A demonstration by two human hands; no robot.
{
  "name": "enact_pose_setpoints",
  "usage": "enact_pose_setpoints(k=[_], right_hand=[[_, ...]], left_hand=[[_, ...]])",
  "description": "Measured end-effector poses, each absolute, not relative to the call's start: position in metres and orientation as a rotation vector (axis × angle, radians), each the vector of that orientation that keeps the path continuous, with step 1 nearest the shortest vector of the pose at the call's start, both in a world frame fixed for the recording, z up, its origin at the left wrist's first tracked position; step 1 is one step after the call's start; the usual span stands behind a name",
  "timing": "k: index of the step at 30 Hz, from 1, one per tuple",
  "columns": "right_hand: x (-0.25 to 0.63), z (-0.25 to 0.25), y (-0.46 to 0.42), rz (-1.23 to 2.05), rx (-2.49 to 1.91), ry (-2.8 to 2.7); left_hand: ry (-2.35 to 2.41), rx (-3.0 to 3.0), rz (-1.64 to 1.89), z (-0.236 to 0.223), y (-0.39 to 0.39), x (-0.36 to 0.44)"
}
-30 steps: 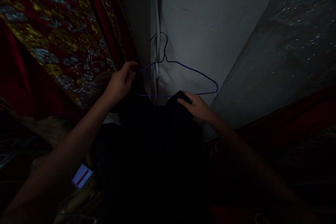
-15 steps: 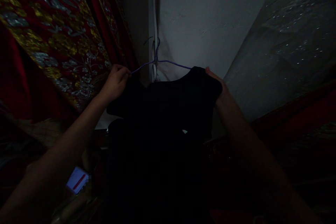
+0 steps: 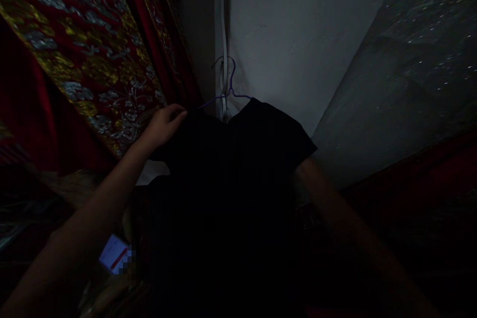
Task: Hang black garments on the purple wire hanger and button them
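A black garment [image 3: 238, 169] hangs on a thin purple wire hanger [image 3: 230, 79] hooked to a white cord by the wall corner. My left hand [image 3: 164, 126] rests at the garment's left shoulder, fingers curled on the cloth near the hanger's left arm. My right forearm [image 3: 335, 213] reaches up under the garment's right sleeve; its hand is hidden behind the dark cloth and smeared by motion.
A red cloth with gold and silver embroidery [image 3: 85, 44] hangs at the left. A grey plastic-covered slab [image 3: 402, 59] leans at the right against the white wall [image 3: 290, 25]. A small white card with a red stripe [image 3: 114, 253] lies low at the left.
The garment's right shoulder has been pulled fully over the hanger. My right hand has dropped from the shoulder top to under the sleeve. My left hand shifted from the wire to the cloth.
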State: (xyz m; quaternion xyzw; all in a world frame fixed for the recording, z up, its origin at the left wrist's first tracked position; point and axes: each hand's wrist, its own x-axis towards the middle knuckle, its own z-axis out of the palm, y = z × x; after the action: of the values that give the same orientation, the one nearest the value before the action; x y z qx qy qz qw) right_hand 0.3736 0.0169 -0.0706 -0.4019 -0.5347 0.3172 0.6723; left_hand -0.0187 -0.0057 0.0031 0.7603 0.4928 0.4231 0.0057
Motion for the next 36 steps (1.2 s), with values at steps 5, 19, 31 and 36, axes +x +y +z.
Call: enact_pose_setpoints(k=[5,19,31,36], right_hand=[[0.386,-0.045,-0.002,0.937,-0.859,-1.195],[0.337,-0.037,-0.14,0.884,-0.564,-2.303],[0.313,-0.067,-0.042,0.671,-0.786,-2.093],[0.314,-0.043,0.005,0.852,-0.761,-1.623]], left_hand=[[1.56,2.42,1.467,0.001,0.0,-0.013],[0.821,1.31,1.21,0.017,-0.1,0.057],[1.308,1.88,0.889,0.031,-0.115,-0.011],[1.305,2.152,1.667,0.031,-0.085,-0.005]])
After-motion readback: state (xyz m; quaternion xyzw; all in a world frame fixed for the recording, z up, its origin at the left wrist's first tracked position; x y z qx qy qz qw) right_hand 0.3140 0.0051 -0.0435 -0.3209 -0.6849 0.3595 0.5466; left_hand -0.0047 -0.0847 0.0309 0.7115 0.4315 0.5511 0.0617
